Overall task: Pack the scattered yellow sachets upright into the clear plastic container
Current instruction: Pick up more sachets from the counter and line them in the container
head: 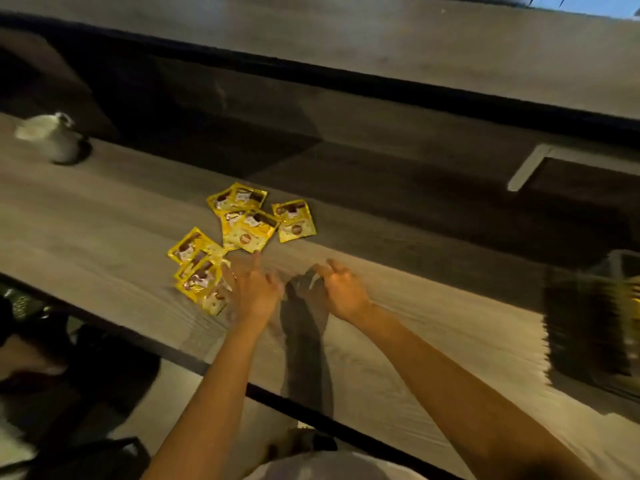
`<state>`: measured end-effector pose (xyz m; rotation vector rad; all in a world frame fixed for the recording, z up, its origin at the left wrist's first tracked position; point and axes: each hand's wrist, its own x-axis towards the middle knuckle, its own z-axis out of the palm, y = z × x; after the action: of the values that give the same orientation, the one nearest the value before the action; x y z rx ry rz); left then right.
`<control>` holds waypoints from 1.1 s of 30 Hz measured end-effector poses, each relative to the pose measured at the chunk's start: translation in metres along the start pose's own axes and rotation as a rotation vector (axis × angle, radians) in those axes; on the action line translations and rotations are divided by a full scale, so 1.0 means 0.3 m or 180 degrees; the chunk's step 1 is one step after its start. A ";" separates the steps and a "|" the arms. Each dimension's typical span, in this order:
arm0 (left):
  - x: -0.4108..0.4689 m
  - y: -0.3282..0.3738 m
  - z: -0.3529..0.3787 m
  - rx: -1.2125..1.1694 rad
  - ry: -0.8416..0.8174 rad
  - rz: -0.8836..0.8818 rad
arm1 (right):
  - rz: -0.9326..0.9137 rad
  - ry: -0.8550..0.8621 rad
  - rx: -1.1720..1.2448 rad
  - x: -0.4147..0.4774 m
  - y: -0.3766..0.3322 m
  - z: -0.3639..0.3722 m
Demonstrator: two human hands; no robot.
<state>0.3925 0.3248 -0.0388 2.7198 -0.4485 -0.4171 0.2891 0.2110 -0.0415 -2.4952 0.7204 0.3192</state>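
Several yellow sachets (pixel 249 223) lie flat and scattered on the wooden tabletop (pixel 104 216), in two loose groups; the nearer group (pixel 199 268) lies just left of my left hand. My left hand (pixel 254 289) hovers over the table with fingers spread, holding nothing. My right hand (pixel 341 289) is beside it, fingers loosely curled and apart, also empty. The clear plastic container (pixel 620 306) shows at the far right edge, blurred, with something yellow inside it.
A white mug (pixel 52 136) stands at the table's far left. The table's near edge (pixel 277 400) runs diagonally below my forearms. A dark wall and shelf rise behind the table. The whole view is motion-blurred.
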 end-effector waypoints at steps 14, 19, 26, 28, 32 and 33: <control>0.374 -0.288 0.005 0.0584 0.0042 -0.0010 | -0.0056 -0.0230 -0.0640 0.473 -0.290 -0.063; 0.478 -0.300 -0.021 0.0852 0.0142 0.0279 | -0.0365 -0.0368 -0.0821 0.625 -0.327 -0.082; 0.608 -0.311 0.031 0.0721 -0.0028 0.0280 | -0.0596 -0.0754 -0.1119 0.746 -0.332 -0.043; 0.585 -0.295 0.032 0.0696 -0.0127 0.0295 | -0.0593 -0.0837 -0.1002 0.743 -0.301 -0.031; 0.538 -0.266 0.029 0.0758 -0.0138 0.0583 | -0.0624 -0.0560 -0.0926 0.688 -0.226 0.002; 0.528 -0.252 0.035 0.0774 -0.0123 0.0675 | -0.0594 -0.0467 -0.0865 0.664 -0.205 0.011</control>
<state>0.5515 0.3324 -0.1132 2.8571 -0.8392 -0.3792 0.4881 0.1719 -0.0896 -2.7327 0.4032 0.5566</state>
